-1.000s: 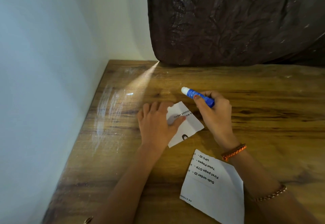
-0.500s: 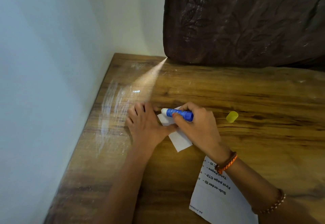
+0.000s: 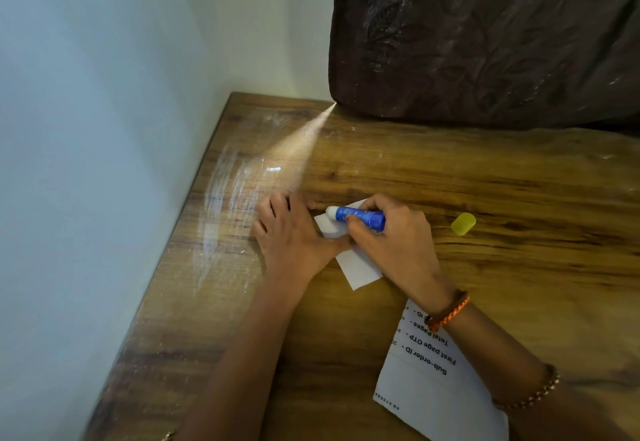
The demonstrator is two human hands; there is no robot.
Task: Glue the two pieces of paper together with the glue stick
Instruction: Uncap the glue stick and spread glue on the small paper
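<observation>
Both hands [image 3: 294, 232] [image 3: 391, 236] meet over small paper [image 3: 360, 267], right gripping glue stick [image 3: 360, 217].

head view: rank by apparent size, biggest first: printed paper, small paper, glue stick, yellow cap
1. printed paper, though it lies nearest the camera and runs under the right arm
2. small paper, partly hidden under both hands
3. glue stick, in the right hand
4. yellow cap

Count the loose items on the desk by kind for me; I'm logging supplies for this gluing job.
Paper pieces: 2, small piece, printed sheet
Glue stick: 1
Yellow cap: 1
Total: 4
</observation>
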